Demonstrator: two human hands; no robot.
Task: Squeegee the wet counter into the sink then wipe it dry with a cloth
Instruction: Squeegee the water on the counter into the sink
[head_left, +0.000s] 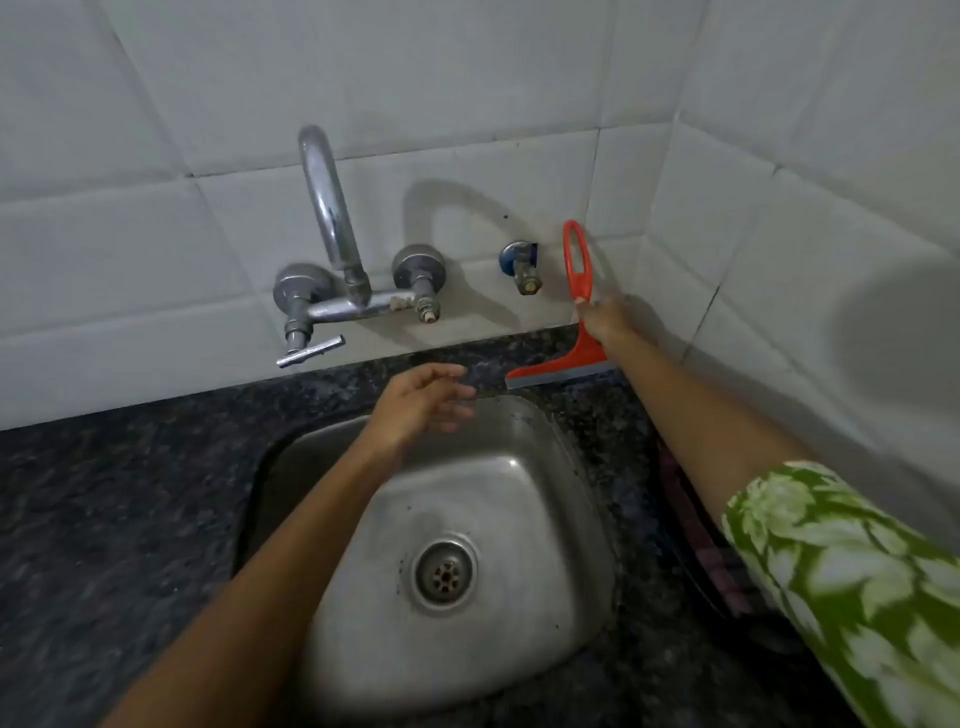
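Observation:
An orange squeegee (577, 270) stands upright against the tiled wall, behind the steel sink (498, 431). Its grey blade (550, 378) rests on the dark speckled counter (114, 509) at the sink's far right rim. My right hand (608, 317) is closed around the middle of the squeegee's handle. My left hand (421, 400) hovers over the sink's far edge, fingers apart and holding nothing. A dark reddish cloth (701, 540) lies on the counter right of the sink, mostly hidden under my right forearm.
A chrome wall tap (327, 208) with a curved spout and two valves hangs above the sink's left side. A small blue-collared valve (522, 265) juts from the wall beside the squeegee. White tiled walls meet in a corner at right. The sink drain (444, 574) sits at centre.

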